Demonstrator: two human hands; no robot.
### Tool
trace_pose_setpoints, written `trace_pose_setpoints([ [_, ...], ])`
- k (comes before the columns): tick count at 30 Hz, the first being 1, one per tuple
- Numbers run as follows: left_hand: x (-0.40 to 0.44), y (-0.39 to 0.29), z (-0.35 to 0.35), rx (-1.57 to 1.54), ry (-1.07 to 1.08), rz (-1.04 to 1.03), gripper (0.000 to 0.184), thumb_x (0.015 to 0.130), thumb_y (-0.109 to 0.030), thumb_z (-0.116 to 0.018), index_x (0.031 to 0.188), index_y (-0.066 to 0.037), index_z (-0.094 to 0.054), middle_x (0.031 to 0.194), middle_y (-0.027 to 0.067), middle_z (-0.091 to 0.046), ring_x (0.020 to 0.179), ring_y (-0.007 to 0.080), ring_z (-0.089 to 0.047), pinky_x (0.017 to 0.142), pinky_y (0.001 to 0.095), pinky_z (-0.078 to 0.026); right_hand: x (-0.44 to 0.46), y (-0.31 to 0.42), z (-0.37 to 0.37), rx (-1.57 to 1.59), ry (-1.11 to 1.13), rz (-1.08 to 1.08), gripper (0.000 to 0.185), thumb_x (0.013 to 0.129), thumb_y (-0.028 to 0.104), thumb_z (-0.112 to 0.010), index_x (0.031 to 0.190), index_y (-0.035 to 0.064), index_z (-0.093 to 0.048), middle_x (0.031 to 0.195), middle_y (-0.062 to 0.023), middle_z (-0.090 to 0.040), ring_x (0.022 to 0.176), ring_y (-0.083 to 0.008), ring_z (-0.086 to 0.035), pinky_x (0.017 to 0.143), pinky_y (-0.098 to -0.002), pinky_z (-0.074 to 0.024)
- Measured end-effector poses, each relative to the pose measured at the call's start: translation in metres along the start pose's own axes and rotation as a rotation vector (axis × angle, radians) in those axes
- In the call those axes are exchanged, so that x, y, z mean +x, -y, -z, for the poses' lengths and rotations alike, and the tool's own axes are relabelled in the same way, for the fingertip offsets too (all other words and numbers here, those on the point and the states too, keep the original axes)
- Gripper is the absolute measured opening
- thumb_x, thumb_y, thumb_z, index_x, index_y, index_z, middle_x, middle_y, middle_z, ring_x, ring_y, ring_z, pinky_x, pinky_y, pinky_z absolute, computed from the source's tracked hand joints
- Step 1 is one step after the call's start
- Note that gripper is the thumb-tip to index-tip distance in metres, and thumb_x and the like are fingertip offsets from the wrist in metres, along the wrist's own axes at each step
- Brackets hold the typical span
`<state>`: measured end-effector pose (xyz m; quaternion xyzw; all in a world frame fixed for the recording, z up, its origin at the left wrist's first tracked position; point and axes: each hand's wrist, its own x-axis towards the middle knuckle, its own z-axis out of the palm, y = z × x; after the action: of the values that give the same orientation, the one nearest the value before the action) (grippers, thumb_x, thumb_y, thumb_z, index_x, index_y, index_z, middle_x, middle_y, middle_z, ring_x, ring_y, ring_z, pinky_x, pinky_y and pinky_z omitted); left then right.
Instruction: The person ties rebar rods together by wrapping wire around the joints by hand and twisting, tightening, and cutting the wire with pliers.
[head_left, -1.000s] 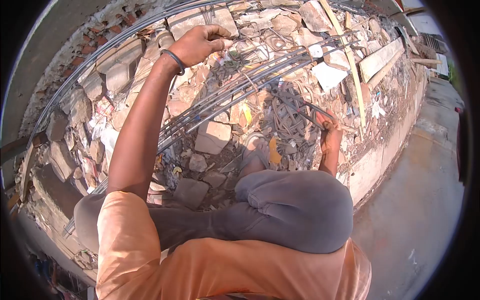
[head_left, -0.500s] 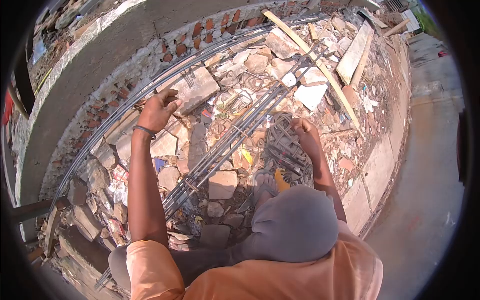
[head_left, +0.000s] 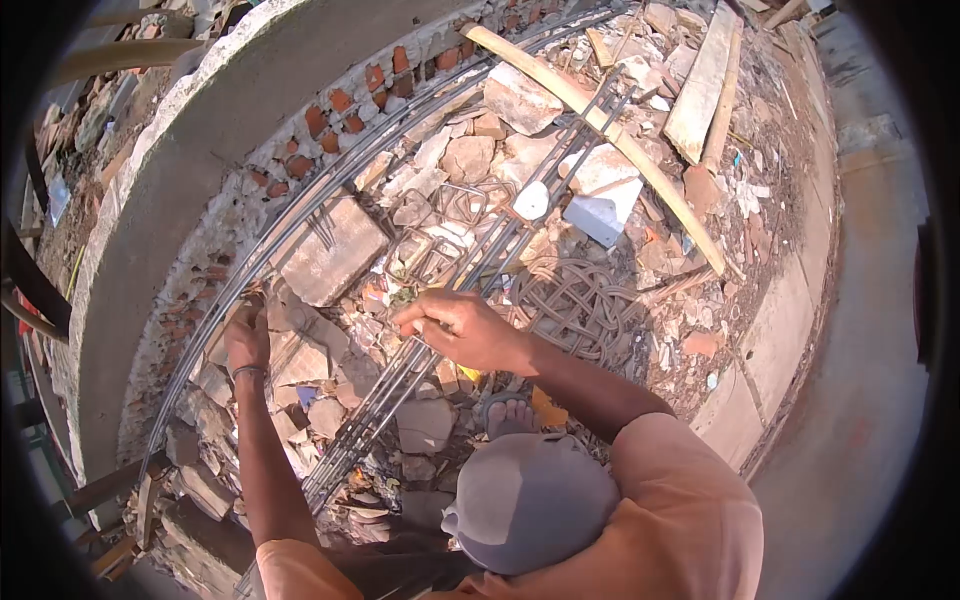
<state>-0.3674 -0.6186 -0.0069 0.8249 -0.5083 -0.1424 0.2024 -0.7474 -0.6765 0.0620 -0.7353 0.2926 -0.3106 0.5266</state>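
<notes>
My left hand (head_left: 247, 340), with a dark band at the wrist, is beside the long steel bars (head_left: 300, 205) that curve along the wall. Its fingers curl downward and are partly hidden, so any grip on a bar is unclear. Over the tied rebar bundle (head_left: 385, 398) is my right hand (head_left: 468, 330), its thumb and fingers pinched together. Whatever it may hold there is too small to make out. Beyond my right forearm lies a heap of bent steel stirrups (head_left: 575, 310), and more bent stirrups (head_left: 470, 200) rest farther up on the rubble.
Broken concrete and brick cover the ground, including a large slab (head_left: 335, 250). A wooden strip (head_left: 600, 120) crosses the bundle's far end, near a plank (head_left: 705, 90). The low concrete wall (head_left: 165, 190) runs along the left. My sandalled foot (head_left: 508, 412) stands among the rubble.
My left hand has moved down and left toward the bars along the wall. My right hand has swung left from beside the stirrup heap to the rebar bundle. The view has shifted.
</notes>
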Motion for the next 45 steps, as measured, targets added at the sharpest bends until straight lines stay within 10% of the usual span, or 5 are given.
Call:
trace_pose_setpoints([
  [13,-0.036,0.008,0.188,0.350,0.201,0.171,0.024,0.089,-0.023,-0.060,0.101,-0.002,-0.065,0.094,0.0149,-0.068,0.087,0.0236,-0.065,0.079,0.0352,-0.049,0.107,0.036,-0.029,-0.134,0.498,0.185,0.019,0.089,0.000,-0.054,0.105,-0.0009,-0.064,0.092,-0.0128,-0.067,0.086,-0.0231,-0.067,0.076,-0.0346,-0.0523],
  [23,-0.076,0.076,0.018,0.306,0.208,-0.017,0.056,0.078,-0.024,-0.070,0.129,-0.009,-0.052,0.132,0.0191,-0.050,0.121,0.0394,-0.048,0.104,0.0436,-0.040,0.059,0.058,0.000,-0.454,0.119,-0.124,0.022,0.093,0.013,-0.054,0.110,0.0068,-0.066,0.089,-0.0055,-0.071,0.085,-0.0143,-0.065,0.079,-0.0303,-0.0494],
  [36,-0.071,0.075,-0.019,0.419,0.218,-0.058,0.054,0.076,-0.019,-0.071,0.127,-0.012,-0.053,0.132,0.0151,-0.051,0.129,0.0348,-0.042,0.106,0.0500,-0.033,-0.028,0.104,0.027,-0.523,-0.424,-0.290,0.024,0.093,0.008,-0.050,0.109,0.0033,-0.067,0.088,-0.0054,-0.071,0.081,-0.0121,-0.064,0.075,-0.0278,-0.0513],
  [40,-0.072,0.077,-0.033,0.403,0.192,-0.044,0.055,0.071,-0.001,-0.058,0.125,-0.009,-0.053,0.129,0.0160,-0.052,0.128,0.0335,-0.043,0.106,0.0491,-0.031,-0.035,0.091,-0.067,-0.294,0.060,-0.416,0.025,0.087,0.014,-0.055,0.106,0.0035,-0.066,0.085,-0.0109,-0.071,0.070,-0.0202,-0.065,0.069,-0.0347,-0.0493],
  [45,-0.072,0.092,-0.038,0.397,0.182,-0.033,0.051,0.071,-0.003,-0.060,0.122,-0.009,-0.054,0.118,0.0123,-0.059,0.120,0.0330,-0.049,0.102,0.0489,-0.034,-0.023,0.055,-0.127,-0.308,0.284,0.117,0.019,0.087,0.009,-0.056,0.103,0.0031,-0.066,0.081,-0.0129,-0.066,0.066,-0.0218,-0.063,0.064,-0.0346,-0.0491],
])
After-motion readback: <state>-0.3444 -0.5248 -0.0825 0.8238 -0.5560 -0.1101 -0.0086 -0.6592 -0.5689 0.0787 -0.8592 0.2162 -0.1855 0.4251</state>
